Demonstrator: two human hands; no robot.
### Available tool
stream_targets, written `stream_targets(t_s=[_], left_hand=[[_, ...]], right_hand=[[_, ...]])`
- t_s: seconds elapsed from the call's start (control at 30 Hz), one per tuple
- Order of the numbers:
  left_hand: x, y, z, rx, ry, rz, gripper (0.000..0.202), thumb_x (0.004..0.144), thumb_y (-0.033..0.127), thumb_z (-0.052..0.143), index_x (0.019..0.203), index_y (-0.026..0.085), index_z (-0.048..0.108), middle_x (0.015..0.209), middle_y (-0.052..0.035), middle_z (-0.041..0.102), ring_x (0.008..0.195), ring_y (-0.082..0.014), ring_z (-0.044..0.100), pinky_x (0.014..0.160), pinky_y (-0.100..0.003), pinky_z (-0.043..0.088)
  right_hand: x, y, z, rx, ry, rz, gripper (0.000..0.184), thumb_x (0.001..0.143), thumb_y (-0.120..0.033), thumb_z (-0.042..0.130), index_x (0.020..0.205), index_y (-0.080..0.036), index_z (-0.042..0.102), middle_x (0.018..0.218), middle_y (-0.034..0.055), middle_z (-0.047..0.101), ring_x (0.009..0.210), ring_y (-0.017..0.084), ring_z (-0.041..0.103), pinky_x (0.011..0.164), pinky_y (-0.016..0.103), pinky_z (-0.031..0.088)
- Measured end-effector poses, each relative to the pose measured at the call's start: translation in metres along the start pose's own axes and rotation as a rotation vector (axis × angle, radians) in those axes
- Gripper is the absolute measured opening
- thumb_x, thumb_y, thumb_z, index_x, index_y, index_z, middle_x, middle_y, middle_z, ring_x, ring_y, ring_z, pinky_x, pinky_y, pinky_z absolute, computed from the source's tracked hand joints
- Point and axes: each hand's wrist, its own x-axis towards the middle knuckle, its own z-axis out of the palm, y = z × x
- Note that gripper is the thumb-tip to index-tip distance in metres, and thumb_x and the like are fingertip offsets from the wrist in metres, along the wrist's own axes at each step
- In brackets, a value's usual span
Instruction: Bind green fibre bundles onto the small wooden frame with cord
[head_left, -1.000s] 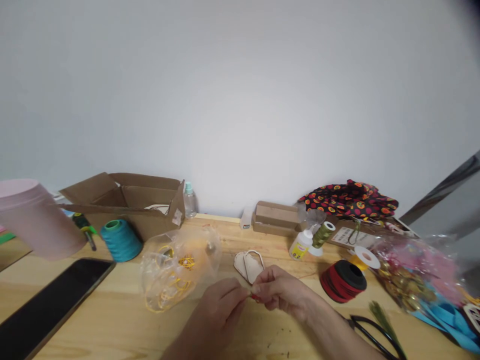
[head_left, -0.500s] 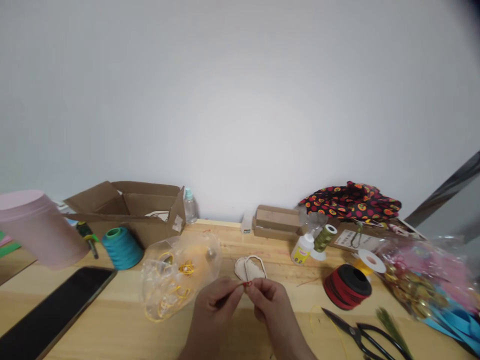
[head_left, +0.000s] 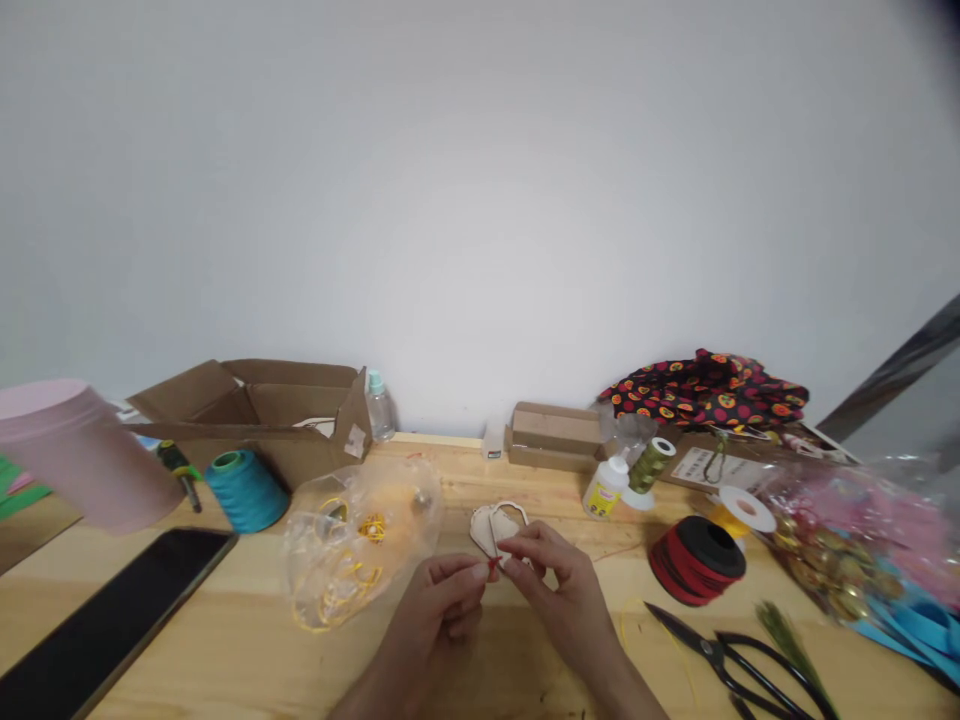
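Observation:
My left hand [head_left: 442,605] and my right hand [head_left: 559,590] meet over the wooden table [head_left: 225,640], fingertips pinched together on a small red piece [head_left: 493,565] between them. Just behind the fingers lie pale wooden cut-out shapes [head_left: 496,528]. To the left of my left hand sits a clear plastic bag [head_left: 360,540] with yellow rings and beads inside. A thin yellow cord [head_left: 652,625] trails on the table to the right of my right hand.
A red cord spool [head_left: 697,560], black scissors [head_left: 720,655], a glue bottle [head_left: 604,487] and an olive thread spool [head_left: 649,465] lie to the right. A teal thread cone [head_left: 244,490], open cardboard box [head_left: 255,415], pink tub [head_left: 75,455] and black phone [head_left: 105,625] are at the left.
My hands have stayed pinched on the red piece and shifted slightly; my right hand drew in closer from the right. The view shifted, so the scissors now show more fully.

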Motion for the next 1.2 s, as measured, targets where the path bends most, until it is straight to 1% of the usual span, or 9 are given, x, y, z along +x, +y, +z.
stream_targets(t_s=[0.17, 0.37, 0.47, 0.63, 0.73, 0.8, 0.87, 1.07, 1.2], left_hand=[[-0.002, -0.003, -0.001, -0.178, -0.077, -0.143, 0.013, 0.062, 0.016, 0.062, 0.054, 0.007, 0.056, 0.041, 0.0094, 0.025, 0.038, -0.0008, 0.016, 0.035, -0.012, 0.013], [-0.003, -0.006, -0.006, -0.559, -0.165, -0.511, 0.006, 0.066, 0.007, 0.054, 0.06, 0.004, 0.054, 0.044, 0.0088, 0.027, 0.033, 0.0014, 0.024, 0.031, -0.007, 0.018], [-0.003, -0.006, -0.006, -0.651, -0.204, -0.572, 0.007, 0.069, 0.008, 0.051, 0.064, 0.004, 0.054, 0.046, 0.0075, 0.031, 0.033, 0.0012, 0.028, 0.031, -0.006, 0.022], [-0.005, -0.005, -0.004, -0.37, -0.154, -0.396, 0.015, 0.072, 0.016, 0.052, 0.069, 0.004, 0.06, 0.048, 0.0035, 0.043, 0.036, -0.0007, 0.034, 0.033, -0.009, 0.026], [-0.003, -0.004, -0.004, -0.091, -0.089, -0.173, 0.02, 0.072, 0.026, 0.054, 0.076, 0.009, 0.065, 0.064, -0.0045, 0.061, 0.056, -0.0093, 0.053, 0.054, -0.018, 0.041], [0.0, -0.004, -0.004, 0.056, -0.061, -0.008, 0.022, 0.07, 0.031, 0.058, 0.081, 0.014, 0.067, 0.08, -0.0068, 0.066, 0.078, -0.0168, 0.057, 0.072, -0.026, 0.042], [0.001, -0.003, -0.004, 0.195, -0.036, 0.122, 0.025, 0.066, 0.031, 0.062, 0.086, 0.017, 0.067, 0.09, -0.0067, 0.066, 0.088, -0.0199, 0.055, 0.078, -0.028, 0.039], [-0.004, -0.002, 0.006, 0.506, 0.062, 0.273, 0.021, 0.064, 0.028, 0.063, 0.08, 0.017, 0.069, 0.058, 0.0, 0.061, 0.06, -0.0123, 0.052, 0.06, -0.023, 0.041], [-0.007, -0.001, 0.011, 0.574, 0.096, 0.285, 0.019, 0.066, 0.029, 0.059, 0.073, 0.015, 0.07, 0.055, 0.0019, 0.053, 0.054, -0.0093, 0.047, 0.055, -0.02, 0.039]], right_hand=[[0.0, -0.004, -0.001, -0.013, -0.084, 0.024, 0.014, 0.069, -0.015, 0.057, 0.064, -0.02, 0.069, 0.062, 0.001, 0.055, 0.059, 0.011, 0.048, 0.05, 0.021, 0.036], [-0.001, -0.004, -0.004, -0.021, -0.096, -0.076, 0.01, 0.068, -0.014, 0.058, 0.066, -0.017, 0.067, 0.065, 0.0023, 0.055, 0.062, 0.012, 0.049, 0.053, 0.023, 0.037], [-0.001, -0.004, -0.004, 0.009, -0.124, -0.052, 0.01, 0.068, -0.016, 0.058, 0.064, -0.016, 0.066, 0.064, 0.0019, 0.054, 0.06, 0.012, 0.048, 0.054, 0.023, 0.037], [-0.002, 0.003, -0.001, 0.301, -0.122, 0.182, 0.014, 0.069, -0.022, 0.057, 0.058, -0.015, 0.062, 0.058, -0.0011, 0.052, 0.056, 0.01, 0.047, 0.054, 0.022, 0.036], [-0.001, 0.008, -0.001, 0.449, -0.106, 0.26, 0.016, 0.069, -0.027, 0.059, 0.058, -0.015, 0.061, 0.055, -0.0023, 0.051, 0.055, 0.01, 0.048, 0.057, 0.023, 0.038], [-0.001, 0.01, -0.001, 0.438, -0.079, 0.256, 0.017, 0.067, -0.029, 0.06, 0.058, -0.015, 0.061, 0.055, -0.0023, 0.051, 0.055, 0.011, 0.048, 0.055, 0.023, 0.038], [-0.002, 0.011, -0.001, 0.353, -0.043, 0.222, 0.016, 0.067, -0.029, 0.06, 0.059, -0.015, 0.063, 0.056, -0.0018, 0.051, 0.054, 0.011, 0.047, 0.054, 0.023, 0.038], [-0.004, 0.004, 0.001, 0.086, 0.057, 0.098, 0.014, 0.067, -0.022, 0.058, 0.055, -0.016, 0.063, 0.054, -0.0017, 0.049, 0.051, 0.01, 0.041, 0.048, 0.02, 0.033], [-0.005, -0.001, 0.002, 0.108, 0.089, 0.129, 0.014, 0.063, -0.023, 0.059, 0.051, -0.016, 0.063, 0.051, -0.002, 0.048, 0.05, 0.009, 0.039, 0.045, 0.02, 0.031]])
